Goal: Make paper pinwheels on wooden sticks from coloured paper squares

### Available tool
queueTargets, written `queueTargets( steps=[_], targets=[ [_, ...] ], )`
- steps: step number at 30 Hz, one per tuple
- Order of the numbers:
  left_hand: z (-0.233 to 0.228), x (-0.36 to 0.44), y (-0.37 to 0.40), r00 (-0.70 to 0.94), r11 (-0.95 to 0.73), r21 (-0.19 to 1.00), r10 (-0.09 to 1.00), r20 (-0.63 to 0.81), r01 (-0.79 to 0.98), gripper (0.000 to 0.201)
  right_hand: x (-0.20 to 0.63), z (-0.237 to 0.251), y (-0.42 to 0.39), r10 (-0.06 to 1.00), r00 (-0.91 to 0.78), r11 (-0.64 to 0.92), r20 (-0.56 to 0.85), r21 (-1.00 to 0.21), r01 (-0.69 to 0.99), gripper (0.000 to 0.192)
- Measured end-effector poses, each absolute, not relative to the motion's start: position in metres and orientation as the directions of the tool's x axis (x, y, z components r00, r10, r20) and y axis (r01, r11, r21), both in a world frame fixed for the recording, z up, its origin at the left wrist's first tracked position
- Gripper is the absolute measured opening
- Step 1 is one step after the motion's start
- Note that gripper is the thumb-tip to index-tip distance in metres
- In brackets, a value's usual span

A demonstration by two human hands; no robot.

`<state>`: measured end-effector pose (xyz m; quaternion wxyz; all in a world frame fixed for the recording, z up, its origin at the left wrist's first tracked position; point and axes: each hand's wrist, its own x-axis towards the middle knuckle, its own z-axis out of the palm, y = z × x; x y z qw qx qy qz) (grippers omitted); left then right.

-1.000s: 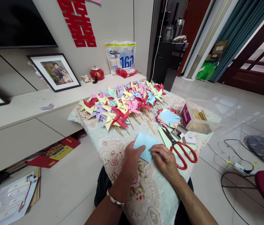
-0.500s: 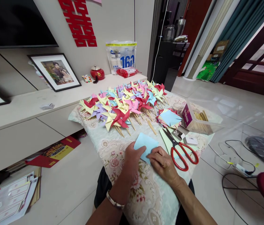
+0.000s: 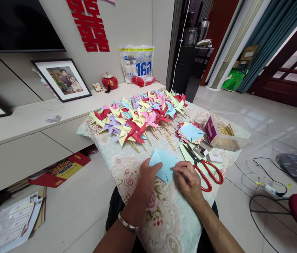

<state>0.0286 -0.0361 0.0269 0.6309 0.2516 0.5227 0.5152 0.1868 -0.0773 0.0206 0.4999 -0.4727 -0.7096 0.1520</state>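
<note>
A light blue paper square (image 3: 164,162) with slits cut in from its corners is held above the flowered tablecloth. My left hand (image 3: 148,172) grips its left side, thumb on top and the other fingers underneath. Closed at the paper's right edge, my right hand (image 3: 189,179) has its fingertips on that edge. Just right of this hand lie red-handled scissors (image 3: 201,163), partly over pale green paper (image 3: 184,151). Beyond the hands stands a stack of cut paper squares (image 3: 192,133), a blue one on top.
Many finished paper pinwheels (image 3: 138,121) on sticks cover the table's far left. A clear plastic box (image 3: 227,140) holds thin wooden sticks. Small white boxes (image 3: 214,158) sit near the scissors, and loose sticks (image 3: 170,142) lie mid-table. A low cabinet (image 3: 66,105) runs along the wall.
My right hand has moved slightly right and off the paper's lower middle to its right edge. The blue square has turned a little and lies flatter, its slits now plainly visible.
</note>
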Motion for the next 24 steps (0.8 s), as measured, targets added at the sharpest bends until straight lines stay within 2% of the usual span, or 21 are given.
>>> queueTargets(
  steps=[5, 13, 19, 24],
  targets=[
    [0.0254, 0.0237, -0.0316, -0.068, 0.344, 0.845, 0.912, -0.404, -0.41, 0.036, 0.1862, 0.0185, -0.076, 0.805, -0.052, 0.513, 0.59, -0.65, 0.561, 0.041],
    [0.0246, 0.0237, -0.0338, -0.06, 0.336, 0.861, 0.921, -0.386, -0.383, 0.037, 0.1841, 0.0203, -0.0772, 0.771, -0.182, 0.55, 0.61, -0.496, 0.672, 0.025],
    [0.0223, 0.0226, -0.0356, -0.07, 0.316, 0.892, 0.932, -0.356, -0.323, 0.034, 0.1857, 0.0205, -0.0774, 0.785, -0.22, 0.554, 0.578, -0.499, 0.666, 0.018],
    [0.0218, 0.0209, -0.0394, -0.071, 0.309, 0.915, 0.939, -0.336, -0.258, 0.032, 0.1858, 0.0235, -0.0781, 0.817, -0.232, 0.538, 0.528, -0.554, 0.636, 0.014]
  ],
)
